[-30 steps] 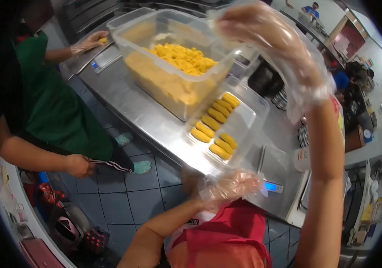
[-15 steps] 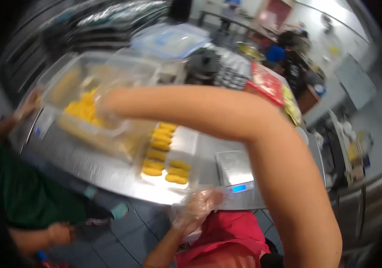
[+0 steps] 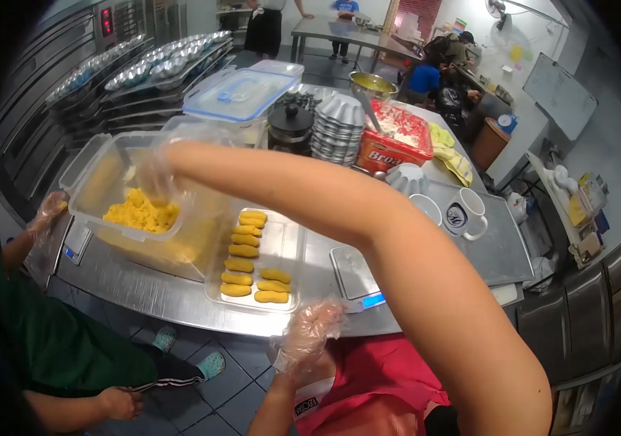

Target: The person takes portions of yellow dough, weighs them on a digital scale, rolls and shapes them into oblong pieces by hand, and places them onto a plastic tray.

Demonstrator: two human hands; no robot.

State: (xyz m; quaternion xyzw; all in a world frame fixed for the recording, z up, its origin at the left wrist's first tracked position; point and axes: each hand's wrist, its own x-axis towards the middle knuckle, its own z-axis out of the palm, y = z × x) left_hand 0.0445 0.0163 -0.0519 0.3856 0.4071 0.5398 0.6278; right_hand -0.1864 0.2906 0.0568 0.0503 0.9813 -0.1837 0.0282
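My right hand (image 3: 172, 171), in a clear plastic glove, reaches across into the large clear plastic tub (image 3: 150, 247). It is at the yellow crumbly dough (image 3: 142, 212); blur hides its fingers. My left hand (image 3: 314, 330), also gloved, is at the table's front edge with its fingers curled in. Whatever it may hold is hidden. Just beyond it lies a clear tray (image 3: 280, 243) with two rows of yellow dough rolls (image 3: 240, 264), the left row longer. A digital scale (image 3: 354, 272) with a lit blue display sits to its right.
A co-worker's gloved hand (image 3: 50, 211) is by the tub's left side, near another scale (image 3: 75, 243). Behind the tray stand a dark lidded jar (image 3: 291, 129), stacked fluted molds (image 3: 338, 131), a red tub (image 3: 396, 138) and a white mug (image 3: 465, 214).
My view has shifted slightly and become sharper. My right hand remains at the tub, still blurred. The fingers of my left hand look more curled. The rolls on the tray look the same.
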